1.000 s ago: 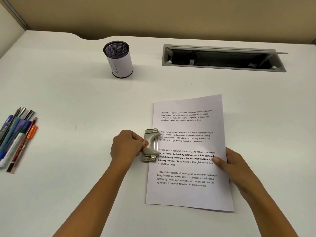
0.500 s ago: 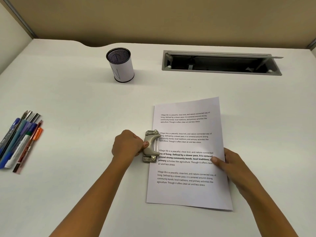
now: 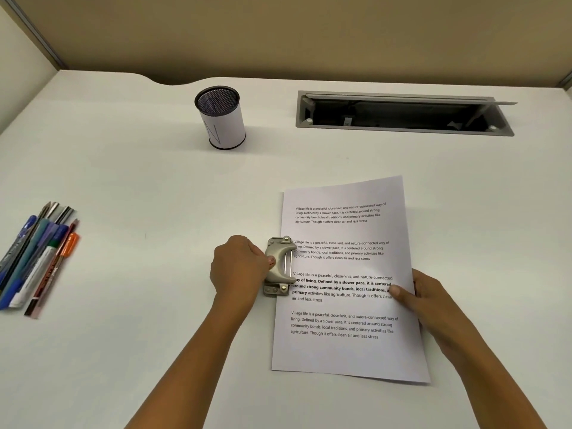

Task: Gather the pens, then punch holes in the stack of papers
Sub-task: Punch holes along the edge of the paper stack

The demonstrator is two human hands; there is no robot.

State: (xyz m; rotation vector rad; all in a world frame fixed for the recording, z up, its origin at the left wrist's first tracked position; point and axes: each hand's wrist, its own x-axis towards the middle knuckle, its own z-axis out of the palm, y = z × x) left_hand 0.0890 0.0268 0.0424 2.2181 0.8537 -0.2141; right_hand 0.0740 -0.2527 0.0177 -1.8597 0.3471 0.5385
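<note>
A stack of printed papers [image 3: 346, 351] lies on the white desk in front of me. A grey metal hole punch [image 3: 280, 266] sits over the middle of the stack's left edge. My left hand [image 3: 240, 267] grips the punch from the left, thumb on its lever. My right hand [image 3: 424, 297] holds the stack's right edge, thumb flat on the top sheet. Several pens [image 3: 34, 258] lie side by side at the desk's left edge, far from both hands.
A mesh pen cup [image 3: 221, 119] wrapped in white paper stands at the back, with no pens showing in it. An open grey cable tray [image 3: 402, 114] is set into the desk at the back right. A beige partition rises behind the desk.
The view has tilted up slightly, so everything sits lower in frame. Both hands, the punch and the papers keep the same positions relative to one another.
</note>
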